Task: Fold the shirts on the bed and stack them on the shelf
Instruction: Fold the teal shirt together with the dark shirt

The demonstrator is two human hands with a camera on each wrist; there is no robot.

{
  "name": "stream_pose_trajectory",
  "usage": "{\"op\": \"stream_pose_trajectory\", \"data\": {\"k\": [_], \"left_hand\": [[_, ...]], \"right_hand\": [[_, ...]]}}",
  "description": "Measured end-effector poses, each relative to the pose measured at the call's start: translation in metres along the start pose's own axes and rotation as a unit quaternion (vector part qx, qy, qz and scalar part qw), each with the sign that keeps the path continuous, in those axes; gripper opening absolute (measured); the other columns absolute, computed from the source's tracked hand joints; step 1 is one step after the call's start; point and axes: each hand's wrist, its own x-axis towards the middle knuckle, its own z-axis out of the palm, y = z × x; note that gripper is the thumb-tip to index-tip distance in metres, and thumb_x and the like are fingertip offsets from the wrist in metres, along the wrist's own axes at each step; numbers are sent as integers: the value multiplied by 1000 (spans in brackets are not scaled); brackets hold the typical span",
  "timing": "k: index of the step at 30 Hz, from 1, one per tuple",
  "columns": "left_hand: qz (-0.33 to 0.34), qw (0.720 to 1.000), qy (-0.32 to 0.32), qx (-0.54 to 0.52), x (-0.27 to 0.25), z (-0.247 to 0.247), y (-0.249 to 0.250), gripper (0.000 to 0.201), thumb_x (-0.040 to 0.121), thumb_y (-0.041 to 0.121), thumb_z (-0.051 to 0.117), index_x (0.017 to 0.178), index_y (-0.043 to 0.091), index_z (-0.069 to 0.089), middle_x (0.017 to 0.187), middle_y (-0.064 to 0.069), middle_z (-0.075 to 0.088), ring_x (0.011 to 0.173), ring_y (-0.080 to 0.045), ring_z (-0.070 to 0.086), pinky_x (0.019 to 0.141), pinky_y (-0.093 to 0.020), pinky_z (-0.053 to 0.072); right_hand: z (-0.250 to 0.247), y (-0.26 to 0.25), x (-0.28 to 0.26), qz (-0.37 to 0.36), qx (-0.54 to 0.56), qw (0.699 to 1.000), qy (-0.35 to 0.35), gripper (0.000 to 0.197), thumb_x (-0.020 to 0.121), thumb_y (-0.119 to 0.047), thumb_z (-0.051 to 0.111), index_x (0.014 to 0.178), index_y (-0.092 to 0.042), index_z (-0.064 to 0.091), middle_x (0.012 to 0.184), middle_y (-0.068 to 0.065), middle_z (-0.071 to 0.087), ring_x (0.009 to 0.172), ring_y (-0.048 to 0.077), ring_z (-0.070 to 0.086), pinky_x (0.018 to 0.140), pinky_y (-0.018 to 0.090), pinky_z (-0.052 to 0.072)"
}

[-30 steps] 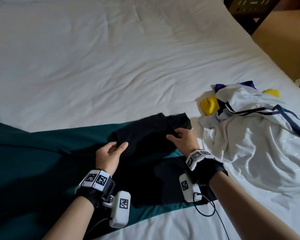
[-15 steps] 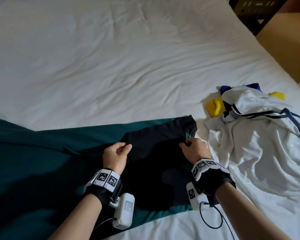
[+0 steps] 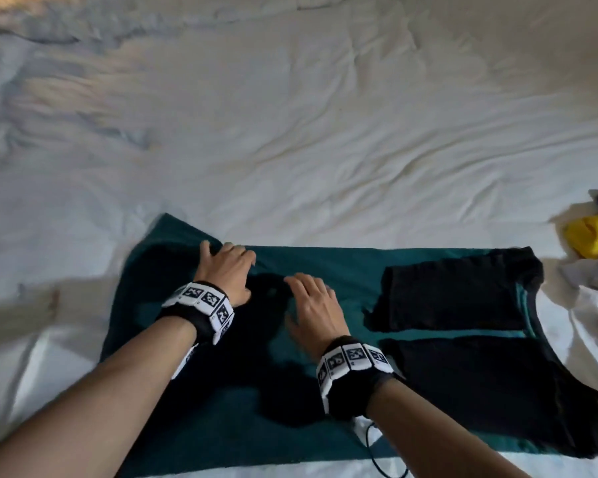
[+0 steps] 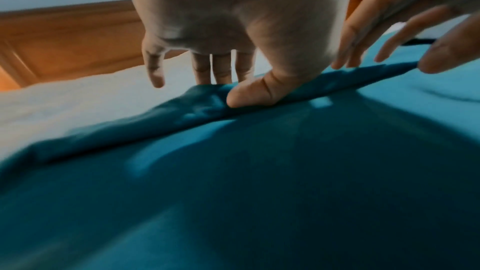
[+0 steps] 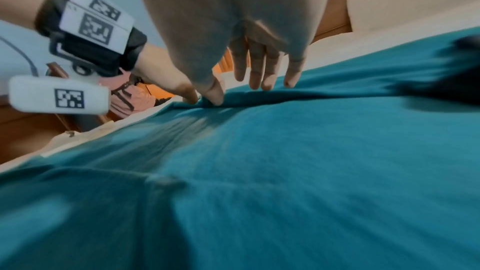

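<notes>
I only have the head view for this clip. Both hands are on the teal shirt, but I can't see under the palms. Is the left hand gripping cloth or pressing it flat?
Observer: In the left wrist view the left hand has its thumb lying on a raised ridge of the teal shirt. Its fingers are straight behind the ridge, so there's no closed grip.
Operator: And the right hand?
Observer: In the right wrist view the right hand has straight fingers, with the tips touching the same ridge.
Operator: What's past the far edge of the bed?
Observer: A wooden headboard with a pillow against it.
</notes>
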Motion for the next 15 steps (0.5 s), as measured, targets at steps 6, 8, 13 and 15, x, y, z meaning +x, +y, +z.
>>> {"op": "stream_pose_trajectory", "data": {"k": [6, 8, 13, 15], "left_hand": [[-71, 995, 32, 69, -9, 4, -69, 41, 82, 24, 66, 121, 30, 53, 119, 10, 57, 119, -17, 47, 100, -56, 28], [-82, 988, 130, 23, -28, 11, -90, 28, 78, 16, 65, 102, 29, 63, 103, 11, 62, 104, -16, 53, 91, -46, 29], [-90, 940, 324, -60, -82, 58, -121, 15, 62, 17, 71, 74, 24, 66, 79, 10, 61, 88, -20, 49, 78, -40, 23], [-99, 958, 260, -67, -92, 82, -122, 27, 55, 19, 81, 76, 25, 66, 84, 6, 60, 92, -21, 46, 79, -40, 24]], "right_hand": [[18, -26, 47, 56, -69, 994, -66, 69, 86, -22, 60, 148, -19, 28, 136, 3, 47, 126, 27, 41, 101, 42, 31], [18, -25, 49, 45, -83, 993, -64, 52, 86, -17, 58, 136, -23, 47, 124, 1, 56, 118, 27, 50, 93, 42, 34], [18, -22, 32, -13, -27, 998, 61, 25, 64, -14, 66, 87, -23, 69, 83, -1, 62, 81, 30, 62, 68, 41, 47], [26, -18, 26, -5, -58, 998, 38, 29, 63, -12, 69, 90, -24, 69, 87, -1, 62, 87, 29, 59, 72, 41, 42]]}}
